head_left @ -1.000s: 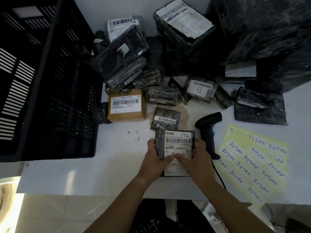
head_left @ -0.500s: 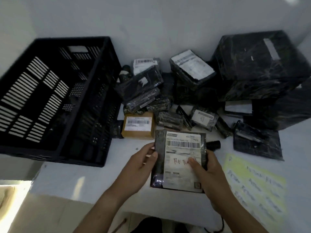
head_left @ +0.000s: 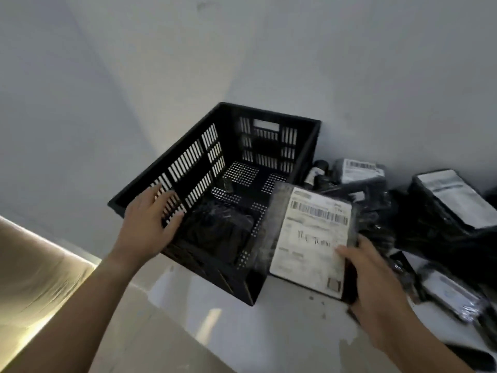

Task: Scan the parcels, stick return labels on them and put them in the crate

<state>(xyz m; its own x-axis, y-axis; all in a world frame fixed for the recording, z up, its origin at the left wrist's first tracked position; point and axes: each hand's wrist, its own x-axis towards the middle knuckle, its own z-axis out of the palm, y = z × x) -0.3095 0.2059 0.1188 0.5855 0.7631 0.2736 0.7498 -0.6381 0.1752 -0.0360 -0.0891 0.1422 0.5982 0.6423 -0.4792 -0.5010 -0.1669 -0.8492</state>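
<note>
The right hand (head_left: 376, 286) grips one corner of the flat black-wrapped parcel with white RETURN-marked label (head_left: 309, 238), above the right wall of the black slotted plastic crate (head_left: 269, 114) at the left edge of the white tabletop (head_left: 269, 332). The left hand (head_left: 150, 222), spread and empty, is by its left wall. So held, the parcel may tip and catch the rim.

Black, white-labelled parcel (head_left: 309, 238) tilted beside slotted black crate (head_left: 231, 162)

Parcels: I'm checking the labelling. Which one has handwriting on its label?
The parcel gripped by the right hand, at the crate's right wall: handwriting sits below its barcode. The piled parcels beside it show none.
</note>
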